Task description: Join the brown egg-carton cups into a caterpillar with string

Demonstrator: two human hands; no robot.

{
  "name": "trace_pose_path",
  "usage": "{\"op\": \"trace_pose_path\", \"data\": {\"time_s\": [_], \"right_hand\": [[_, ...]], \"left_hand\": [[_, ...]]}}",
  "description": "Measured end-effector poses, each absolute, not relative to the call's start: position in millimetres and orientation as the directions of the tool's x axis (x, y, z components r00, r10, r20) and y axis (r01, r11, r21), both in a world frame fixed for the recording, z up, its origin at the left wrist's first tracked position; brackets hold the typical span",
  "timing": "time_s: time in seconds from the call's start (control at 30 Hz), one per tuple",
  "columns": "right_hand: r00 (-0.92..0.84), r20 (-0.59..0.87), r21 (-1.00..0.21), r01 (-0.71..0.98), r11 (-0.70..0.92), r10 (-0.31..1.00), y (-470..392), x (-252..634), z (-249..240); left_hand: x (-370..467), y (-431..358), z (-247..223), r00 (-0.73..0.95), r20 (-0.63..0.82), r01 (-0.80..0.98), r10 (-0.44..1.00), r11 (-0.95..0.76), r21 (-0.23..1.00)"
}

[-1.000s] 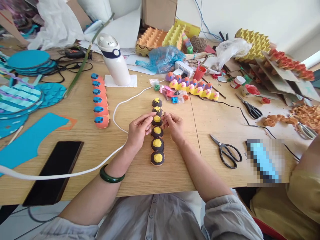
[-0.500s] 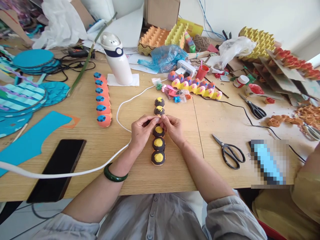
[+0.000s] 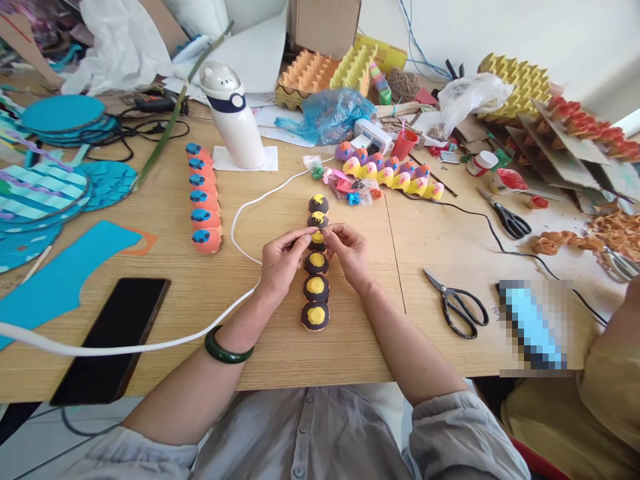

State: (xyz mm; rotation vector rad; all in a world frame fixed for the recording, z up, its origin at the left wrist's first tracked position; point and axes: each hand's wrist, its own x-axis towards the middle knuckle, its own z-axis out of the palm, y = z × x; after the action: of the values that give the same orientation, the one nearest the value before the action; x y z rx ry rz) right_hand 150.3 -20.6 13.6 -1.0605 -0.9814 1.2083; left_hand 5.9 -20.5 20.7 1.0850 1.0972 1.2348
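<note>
A row of egg-carton cups (image 3: 316,289) runs straight away from me on the table, each topped with a dark disc and a yellow spot. Small dark marks dot the yellow on the two farthest cups. My left hand (image 3: 283,264) is closed in a pinch at the left of the third cup from the far end. Opposite it, my right hand (image 3: 349,255) pinches with thumb and forefinger, close to the left fingertips. Whatever sits between the fingers is too small to make out. To the left lies an orange cup row (image 3: 205,200) with blue spots.
Black-handled scissors (image 3: 457,307) lie right of my arm. A dark phone (image 3: 113,340) is at left, crossed by a white cable (image 3: 200,339). A white bottle (image 3: 235,127) stands farther back, near coloured clay packets (image 3: 353,187). Another person's sleeve (image 3: 610,347) is at the right edge.
My fingertips have drawn slightly apart, and the yellow spot of the third cup now shows between them. The cup rows stay in place.
</note>
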Motion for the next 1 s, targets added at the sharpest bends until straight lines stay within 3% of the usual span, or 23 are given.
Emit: {"op": "trace_pose_path", "data": {"time_s": [0.2,0.6,1.0], "right_hand": [[0.105,0.021,-0.970,-0.237,0.046,0.994,-20.0,151.0,11.1],[0.074,0.000,-0.978,-0.210,0.015,0.997,-21.4,150.7,14.6],[0.016,-0.005,-0.981,-0.193,-0.002,1.000,-21.9,151.2,18.1]], "left_hand": [[8.6,-20.4,26.6,0.025,-0.137,-0.252,0.990,0.139,0.958],[9.2,-20.7,27.8,0.063,-0.097,-0.323,0.993,0.113,0.940],[5.3,-20.7,23.2,0.097,0.018,-0.196,0.995,0.002,0.981]]}}
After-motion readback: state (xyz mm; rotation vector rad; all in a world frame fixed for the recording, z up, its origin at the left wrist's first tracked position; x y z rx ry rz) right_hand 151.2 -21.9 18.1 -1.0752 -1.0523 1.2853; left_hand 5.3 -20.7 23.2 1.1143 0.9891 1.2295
